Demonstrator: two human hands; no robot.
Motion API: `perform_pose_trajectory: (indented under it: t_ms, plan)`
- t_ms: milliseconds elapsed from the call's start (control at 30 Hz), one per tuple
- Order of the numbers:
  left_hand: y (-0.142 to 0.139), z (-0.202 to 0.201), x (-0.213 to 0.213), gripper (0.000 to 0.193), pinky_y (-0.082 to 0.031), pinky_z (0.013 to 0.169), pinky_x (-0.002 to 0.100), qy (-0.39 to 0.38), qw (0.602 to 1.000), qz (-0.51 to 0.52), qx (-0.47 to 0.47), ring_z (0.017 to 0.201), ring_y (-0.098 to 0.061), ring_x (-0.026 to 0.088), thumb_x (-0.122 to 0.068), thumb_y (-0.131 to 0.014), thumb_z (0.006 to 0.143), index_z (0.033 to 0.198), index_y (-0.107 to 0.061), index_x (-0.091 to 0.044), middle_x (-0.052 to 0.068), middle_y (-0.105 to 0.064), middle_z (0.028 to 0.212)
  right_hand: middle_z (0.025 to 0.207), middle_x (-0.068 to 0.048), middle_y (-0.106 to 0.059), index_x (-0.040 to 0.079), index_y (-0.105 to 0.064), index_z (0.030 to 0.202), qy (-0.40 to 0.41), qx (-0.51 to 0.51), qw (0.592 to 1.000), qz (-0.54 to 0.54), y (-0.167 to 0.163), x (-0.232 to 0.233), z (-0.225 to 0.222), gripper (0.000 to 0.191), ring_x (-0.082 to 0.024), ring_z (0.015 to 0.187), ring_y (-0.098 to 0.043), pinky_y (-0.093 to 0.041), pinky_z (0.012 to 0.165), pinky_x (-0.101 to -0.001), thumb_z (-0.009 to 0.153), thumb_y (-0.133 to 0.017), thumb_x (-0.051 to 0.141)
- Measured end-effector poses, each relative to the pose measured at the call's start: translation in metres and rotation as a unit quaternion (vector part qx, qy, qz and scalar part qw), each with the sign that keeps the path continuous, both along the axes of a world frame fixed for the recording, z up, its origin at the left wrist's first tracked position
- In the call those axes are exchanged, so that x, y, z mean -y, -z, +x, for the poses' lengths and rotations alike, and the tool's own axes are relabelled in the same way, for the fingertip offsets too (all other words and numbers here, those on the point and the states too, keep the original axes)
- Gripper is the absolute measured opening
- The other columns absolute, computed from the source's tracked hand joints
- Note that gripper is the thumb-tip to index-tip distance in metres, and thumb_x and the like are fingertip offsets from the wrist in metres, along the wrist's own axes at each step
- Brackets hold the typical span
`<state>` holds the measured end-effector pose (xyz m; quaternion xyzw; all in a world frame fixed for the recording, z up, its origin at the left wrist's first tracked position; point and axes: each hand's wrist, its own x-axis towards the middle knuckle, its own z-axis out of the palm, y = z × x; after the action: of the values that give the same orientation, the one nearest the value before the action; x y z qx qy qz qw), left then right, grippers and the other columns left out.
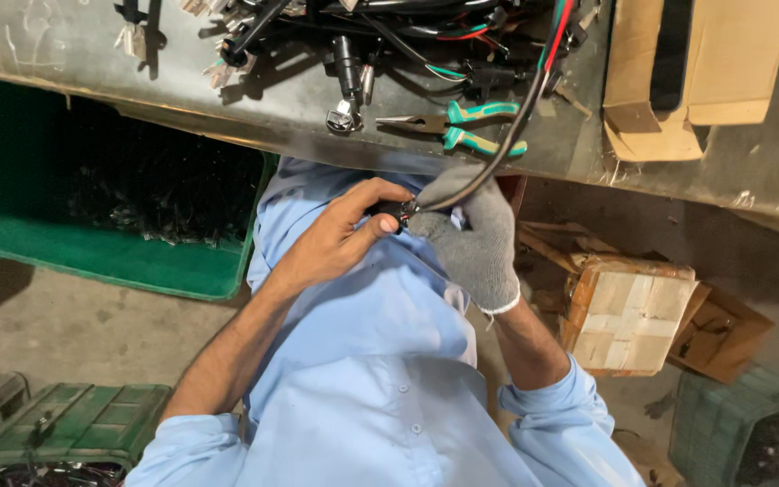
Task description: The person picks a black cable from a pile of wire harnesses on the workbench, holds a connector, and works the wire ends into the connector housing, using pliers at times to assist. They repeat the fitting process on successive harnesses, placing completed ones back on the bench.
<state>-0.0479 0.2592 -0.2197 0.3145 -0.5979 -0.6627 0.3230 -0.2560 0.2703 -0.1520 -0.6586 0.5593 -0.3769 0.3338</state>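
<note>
My left hand (340,236) is bare and pinches a small black connector (396,214) at the end of a black cable (498,149). My right hand (472,239) wears a grey knit glove and grips the same cable end from the other side. Both hands meet in front of my light blue shirt, just below the workbench edge. The cable runs up over the bench into a tangle of black, red and green wires (407,36). The connector is mostly covered by my fingers.
Pliers with green handles (462,126) lie on the grey workbench (137,63) near its edge. A torn cardboard box (687,72) sits at the bench's right. A green bin (92,207) with dark parts stands at left, a taped carton (628,316) at right.
</note>
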Motion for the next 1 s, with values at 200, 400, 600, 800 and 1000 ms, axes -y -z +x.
perform_pose_trajectory:
  t_ms: [200, 400, 600, 800, 1000]
  plan:
    - [-0.001, -0.010, 0.011, 0.033, -0.047, 0.095, 0.031, 0.022, 0.986, 0.118, -0.112, 0.104, -0.054, 0.013, -0.024, -0.063, 0.107, 0.129, -0.054, 0.000, 0.006, -0.060, 0.115, 0.101, -0.006, -0.071, 0.004, -0.073, 0.101, 0.023, 0.048, 0.996, 0.069, 0.008, -0.019, -0.002, 0.025, -0.016, 0.092, -0.067, -0.054, 0.080, -0.0304, 0.080, -0.086, 0.003]
    - [-0.004, -0.018, 0.005, 0.028, -0.048, 0.097, 0.028, 0.017, 0.996, -0.043, 0.078, 0.112, -0.058, 0.008, -0.020, -0.058, 0.107, 0.130, -0.055, -0.003, 0.000, -0.067, 0.118, 0.094, -0.003, -0.074, 0.004, -0.074, 0.102, 0.138, 0.043, 0.981, 0.126, 0.030, -0.030, 0.001, 0.019, -0.012, 0.085, -0.069, -0.056, 0.078, -0.0280, 0.085, -0.082, 0.008]
    - [0.004, -0.021, 0.011, 0.028, -0.043, 0.092, 0.029, 0.061, 0.985, 0.148, -0.064, 0.098, -0.049, 0.012, -0.016, -0.057, 0.110, 0.134, -0.047, -0.004, 0.000, -0.054, 0.105, 0.103, -0.004, -0.066, 0.004, -0.060, 0.116, 0.051, 0.172, 0.965, 0.193, 0.046, -0.022, -0.011, 0.039, -0.009, 0.093, -0.063, -0.054, 0.081, -0.0274, 0.084, -0.080, 0.012]
    - [0.005, -0.030, -0.016, 0.027, -0.049, 0.097, 0.030, -0.070, 0.997, 0.026, 0.023, 0.106, -0.061, 0.014, -0.014, -0.052, 0.108, 0.133, -0.053, -0.003, 0.005, -0.061, 0.121, 0.089, -0.008, -0.070, 0.002, -0.067, 0.101, 0.076, 0.055, 0.972, 0.215, 0.050, -0.014, -0.001, 0.018, -0.011, 0.083, -0.064, -0.054, 0.074, -0.0295, 0.086, -0.077, 0.007]
    - [-0.002, -0.017, -0.009, 0.025, -0.047, 0.087, 0.028, -0.120, 0.992, 0.044, -0.023, 0.095, -0.052, 0.011, -0.018, -0.050, 0.113, 0.133, -0.049, -0.004, 0.003, -0.057, 0.106, 0.096, -0.006, -0.070, 0.005, -0.070, 0.104, -0.004, -0.068, 0.998, -0.007, 0.011, 0.007, -0.006, 0.018, -0.019, 0.088, -0.066, -0.053, 0.082, -0.0327, 0.088, -0.073, 0.010]
